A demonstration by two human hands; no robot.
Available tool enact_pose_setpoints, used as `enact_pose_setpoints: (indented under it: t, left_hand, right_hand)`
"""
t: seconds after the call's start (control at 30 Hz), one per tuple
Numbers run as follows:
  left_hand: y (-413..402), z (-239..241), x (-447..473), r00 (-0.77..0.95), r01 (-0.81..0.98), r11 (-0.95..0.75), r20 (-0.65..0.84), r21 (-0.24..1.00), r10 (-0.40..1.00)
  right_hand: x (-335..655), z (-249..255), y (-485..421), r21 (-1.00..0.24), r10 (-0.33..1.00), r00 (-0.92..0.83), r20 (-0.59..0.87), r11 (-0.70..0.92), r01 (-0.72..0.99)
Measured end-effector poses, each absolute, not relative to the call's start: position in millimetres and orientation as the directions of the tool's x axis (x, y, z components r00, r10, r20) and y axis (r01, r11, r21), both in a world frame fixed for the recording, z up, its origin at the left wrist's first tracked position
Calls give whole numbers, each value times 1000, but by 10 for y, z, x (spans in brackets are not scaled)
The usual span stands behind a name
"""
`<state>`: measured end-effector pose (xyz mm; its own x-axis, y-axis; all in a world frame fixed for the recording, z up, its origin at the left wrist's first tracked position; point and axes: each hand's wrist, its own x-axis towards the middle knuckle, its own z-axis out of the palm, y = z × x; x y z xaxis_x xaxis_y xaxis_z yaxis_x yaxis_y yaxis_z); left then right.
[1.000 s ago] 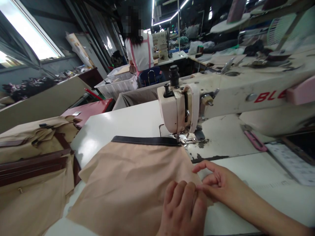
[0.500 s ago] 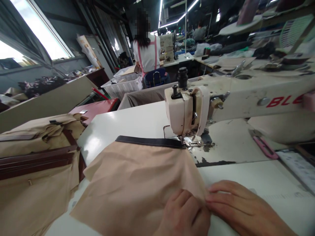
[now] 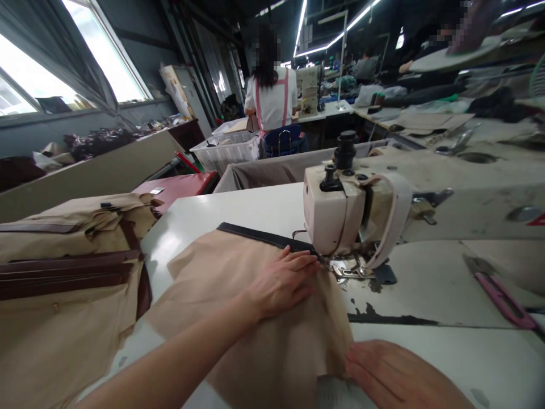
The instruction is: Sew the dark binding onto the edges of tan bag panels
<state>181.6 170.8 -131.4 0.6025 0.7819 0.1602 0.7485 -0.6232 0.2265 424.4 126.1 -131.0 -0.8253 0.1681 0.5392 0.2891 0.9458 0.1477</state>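
Since the earlier frame, the left hand has gone from the lower middle of the cloth up to its banded edge, and the cloth's band now slopes more steeply. That hand lies flat at the centre of the frame, fingers extended and close together, tips on the black band just beside the presser foot. At lower right, the right hand has its fingers pressed together at the cloth's side edge; its thumb is hidden, so whether it pinches cannot be told.

Between them, the tan fabric panel spreads over the lower middle of the frame. Its band already runs along the top edge, so that part looks done; the side edge near the right hand shows no band, and whether more sewing is left there is unclear.

The panel is matte, soft and lightly rippled; the band is narrow, smooth and straight. Right of centre, the sewing machine has a cream, boxy head, its bed paint chipped. Under it the white desk shines. At lower left sits a stack of tan pieces with glossy brown strips.
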Motion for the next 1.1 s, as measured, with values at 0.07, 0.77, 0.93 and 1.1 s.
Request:
enact_pose_setpoints:
  t: [0.07,0.77,0.93,1.1]
  left_hand:
    - [1816,-1293,1777,619,739,-640,162,210,769]
    - [2613,-1312,1509,577,773,-590,129,233,806]
    - [2765,-1312,1459,517,814,-519,85,260,852]
    - [2669,-1298,1401,357,893,-361,65,268,932]
  right_hand:
    - [4160,-1339,1287,148,174,-807,564,940,306]
    - [4150,-1654,1626,-8,448,-759,473,863,504]
    - [4104,-1650,1636,-76,492,-714,498,845,530]
    - [4287,-1628,1558,-528,745,-552,374,661,534]
